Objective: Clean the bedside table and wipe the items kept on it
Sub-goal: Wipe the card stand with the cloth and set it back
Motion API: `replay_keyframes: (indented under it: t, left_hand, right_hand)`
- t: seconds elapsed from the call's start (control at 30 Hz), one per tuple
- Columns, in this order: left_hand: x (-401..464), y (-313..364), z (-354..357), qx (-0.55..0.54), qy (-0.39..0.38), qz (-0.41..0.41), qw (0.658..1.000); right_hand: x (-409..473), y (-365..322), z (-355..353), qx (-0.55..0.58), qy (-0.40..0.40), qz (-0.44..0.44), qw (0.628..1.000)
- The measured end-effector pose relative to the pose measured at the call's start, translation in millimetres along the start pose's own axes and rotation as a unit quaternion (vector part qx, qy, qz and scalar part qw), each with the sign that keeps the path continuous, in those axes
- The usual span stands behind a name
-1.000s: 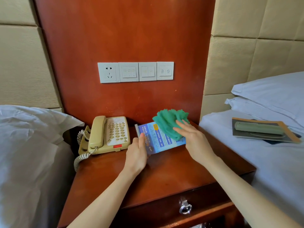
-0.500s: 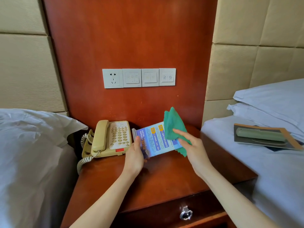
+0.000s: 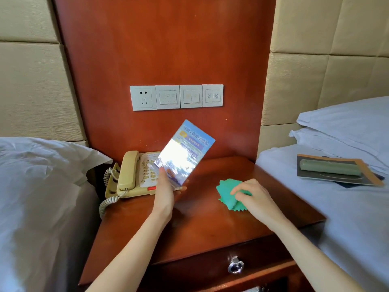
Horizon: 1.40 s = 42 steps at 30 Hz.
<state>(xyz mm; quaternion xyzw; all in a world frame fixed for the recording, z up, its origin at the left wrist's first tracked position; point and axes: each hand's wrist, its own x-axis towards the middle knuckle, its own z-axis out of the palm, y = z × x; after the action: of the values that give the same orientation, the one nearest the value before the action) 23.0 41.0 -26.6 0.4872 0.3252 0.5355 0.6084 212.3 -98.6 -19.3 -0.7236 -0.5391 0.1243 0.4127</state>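
Fingers [image 3: 166, 175] of the left hand pinch the glossy blue card [image 3: 185, 152] by its near corner, the right hand's press the crumpled green cloth [image 3: 229, 193] onto the wooden bench [image 3: 200, 228]; that slick card could slip onto the beige telephone [image 3: 134, 175].

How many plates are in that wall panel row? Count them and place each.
4, side by side: socket plate far left, then switch plate, switch plate, and switch plate far right. None hidden.

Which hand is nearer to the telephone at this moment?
Left. The left hand holds the blue card up directly beside the telephone, overlapping its keypad in view. The right hand rests on the green cloth, farther right on the table.
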Motion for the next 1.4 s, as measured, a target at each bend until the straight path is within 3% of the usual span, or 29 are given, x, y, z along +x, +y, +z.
replay_keyframes:
  t: [0.1, 0.2, 0.37, 0.67, 0.77, 0.87, 0.93, 1.1, 1.23, 1.3, 1.4]
  left_hand:
    - [0, 1, 1, -0.036, -0.048, -0.022, 0.998]
    - [-1, 0, 2, -0.02, -0.076, 0.002, 0.997]
    - [-9, 2, 5, 0.029, -0.112, 0.053, 0.992]
    - [-11, 2, 0, 0.052, -0.153, 0.074, 0.984]
    - [-7, 5, -2, 0.045, -0.131, 0.078, 0.987]
    - [2, 12, -10, 0.041, -0.06, 0.072, 0.995]
    - [6, 17, -17, 0.1, -0.006, 0.106, 0.989]
    - [9, 17, -29, 0.326, 0.049, 0.239, 0.913]
    - [15, 18, -39, 0.56, 0.081, 0.313, 0.763]
    - [17, 23, -40, 0.594, 0.109, 0.312, 0.734]
    - [24, 25, -41, 0.602, 0.14, 0.316, 0.72]
  right_hand:
    - [7, -5, -8, -0.025, 0.033, -0.006, 0.999]
    - [18, -20, -16, 0.058, 0.068, -0.033, 0.995]
    - [44, -57, -17, 0.24, 0.019, -0.025, 0.97]
    - [82, -88, -9, 0.325, 0.004, -0.025, 0.946]
    - [92, -89, -6, 0.337, 0.005, -0.024, 0.941]
    - [105, -90, -4, 0.332, 0.007, -0.03, 0.943]
    - [115, -91, -2, 0.314, 0.007, -0.034, 0.949]
    - [149, -91, 13, 0.25, 0.039, -0.052, 0.966]
    - [175, -89, 36, 0.201, 0.074, -0.068, 0.974]
    - [188, -87, 47, 0.162, 0.079, -0.079, 0.98]
    - [208, -85, 58, 0.155, 0.069, -0.084, 0.982]
